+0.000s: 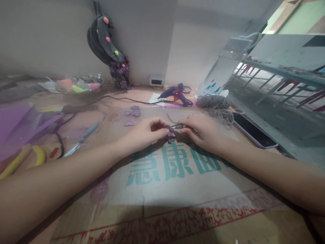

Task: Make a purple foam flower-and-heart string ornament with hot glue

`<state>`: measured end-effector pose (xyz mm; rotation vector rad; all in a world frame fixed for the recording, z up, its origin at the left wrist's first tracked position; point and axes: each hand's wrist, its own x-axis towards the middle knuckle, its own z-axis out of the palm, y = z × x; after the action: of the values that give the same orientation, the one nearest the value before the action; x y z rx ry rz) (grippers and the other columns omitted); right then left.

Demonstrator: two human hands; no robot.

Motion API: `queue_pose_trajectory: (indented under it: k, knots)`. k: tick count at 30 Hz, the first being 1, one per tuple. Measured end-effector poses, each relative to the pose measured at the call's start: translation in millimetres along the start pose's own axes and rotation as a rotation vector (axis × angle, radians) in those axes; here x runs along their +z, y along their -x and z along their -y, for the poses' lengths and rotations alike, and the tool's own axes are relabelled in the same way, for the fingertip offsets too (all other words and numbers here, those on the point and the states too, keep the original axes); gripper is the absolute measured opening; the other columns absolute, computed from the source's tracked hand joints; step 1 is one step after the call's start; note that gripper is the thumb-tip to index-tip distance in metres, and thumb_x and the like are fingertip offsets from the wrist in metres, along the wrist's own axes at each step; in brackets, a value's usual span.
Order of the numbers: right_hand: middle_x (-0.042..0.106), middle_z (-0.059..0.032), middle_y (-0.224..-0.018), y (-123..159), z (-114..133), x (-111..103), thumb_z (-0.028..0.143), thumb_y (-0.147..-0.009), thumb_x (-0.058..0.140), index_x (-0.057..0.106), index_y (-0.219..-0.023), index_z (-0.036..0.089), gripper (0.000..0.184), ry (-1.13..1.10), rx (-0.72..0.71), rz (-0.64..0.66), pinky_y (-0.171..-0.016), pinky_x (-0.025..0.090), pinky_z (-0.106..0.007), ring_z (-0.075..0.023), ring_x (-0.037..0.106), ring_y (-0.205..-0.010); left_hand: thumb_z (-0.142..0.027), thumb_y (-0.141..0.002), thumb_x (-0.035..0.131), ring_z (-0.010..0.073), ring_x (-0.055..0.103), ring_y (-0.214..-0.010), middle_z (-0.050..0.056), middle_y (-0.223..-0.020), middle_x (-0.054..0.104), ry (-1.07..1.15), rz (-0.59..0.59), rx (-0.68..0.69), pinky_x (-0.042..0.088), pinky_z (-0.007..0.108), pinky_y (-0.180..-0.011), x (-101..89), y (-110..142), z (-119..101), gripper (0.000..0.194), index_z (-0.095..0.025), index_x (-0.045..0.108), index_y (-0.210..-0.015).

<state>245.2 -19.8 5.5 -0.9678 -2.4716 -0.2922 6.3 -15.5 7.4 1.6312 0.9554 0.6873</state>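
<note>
While both hands meet over the middle of the worktop (pixel 119 117), well in from its right edge, the head view shows the left hand (pixel 149 131) pinching a purple flower piece (pixel 171 136) between thumb and fingers, and the right hand (pixel 203 130) closed around a slim grey tool (pixel 178 126) whose tip meets the flower's upper side. To work it well, the left pinch should stay light enough to spare the petals yet firm enough to stop any twist, and the tool is best guided in short, small movements clear of the left fingertips; the tip itself is too small to identify. Counted out, there is one flower piece in the grip, one crescent scrap (pixel 129 124) beyond the left hand, and just behind that a purple cluster (pixel 133 111), one piece or two, I cannot tell. Toward the far edge lie one blue glue gun (pixel 175 94) and one grey yarn bundle (pixel 213 101); by the right edge, one phone (pixel 255 131); toward the left, one pen (pixel 82 138).
</note>
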Motion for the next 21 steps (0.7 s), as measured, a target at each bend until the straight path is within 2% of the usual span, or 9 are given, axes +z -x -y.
queue_pose_trajectory:
  k: [21]
  knots:
    - [0.071, -0.0086, -0.084, -0.6, 3.0, -0.7, 0.035, -0.101, 0.046, 0.071, -0.107, 0.016, 0.032, -0.001, 0.013, 0.018, -0.07, 0.039, -0.033, -0.0224, 0.06, -0.078, -0.032, -0.088, 0.06, 0.0095, 0.053, -0.054, -0.001, -0.07, 0.062, 0.024, 0.001, 0.011, 0.037, 0.02, -0.048, 0.8, -0.4, 5.1, 0.014, -0.019, 0.058, -0.091]
